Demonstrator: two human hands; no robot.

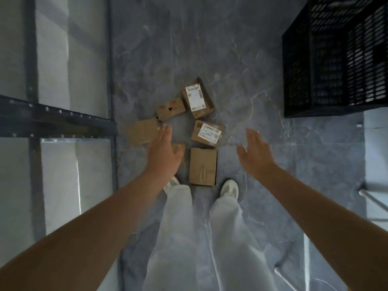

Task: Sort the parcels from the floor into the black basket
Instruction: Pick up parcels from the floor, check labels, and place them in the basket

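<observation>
Left grip (162,152) flat over parcels (202,165), right grip (255,152) flat beside

Looked dim and grey all over. Had soft, even light. Left only faint, soft shadows by the parcels (203,164) just past the fingers (164,131) of the left hand (165,152). Smeared those fingers a little, and the tips of the right hand (255,153) too. Showed pale shiny streaks on the floor (241,80) beyond the right fingertips. Blurred the print on the white labels (195,97) too much to read. Went nearly all black in the basket (327,59), far up and right of the right fingers. Bent the rack (58,120), left of the left fingers, into a curve near the edge.
</observation>
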